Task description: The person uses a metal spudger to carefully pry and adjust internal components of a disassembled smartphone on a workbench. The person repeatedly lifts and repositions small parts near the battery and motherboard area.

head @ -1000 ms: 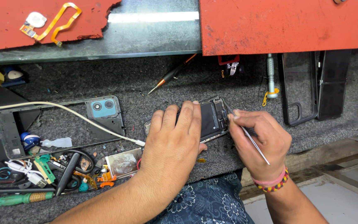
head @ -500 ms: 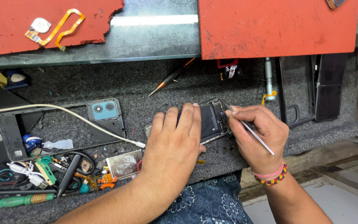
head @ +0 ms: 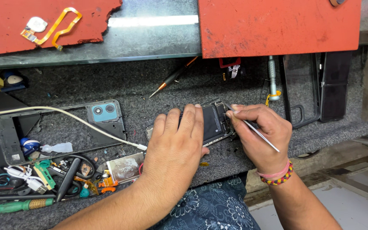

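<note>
Looks like mid-teardown: the left hand [head: 177,147] lies flat, pinning the opened black smartphone with bare internals [head: 211,121] near the grey felt mat's [head: 150,81] front edge, while the right hand [head: 260,136] pinches thin metal tweezers [head: 256,133] at its top corner, so careful prying probably comes next.

Opened black smartphone with its back removed [head: 211,121] lies flat on grey carpeted bench, dark inner plate exposed, left half covered by a palm. Thin silver metal tweezers [head: 258,135] angled, tip at phone's right edge.
</note>
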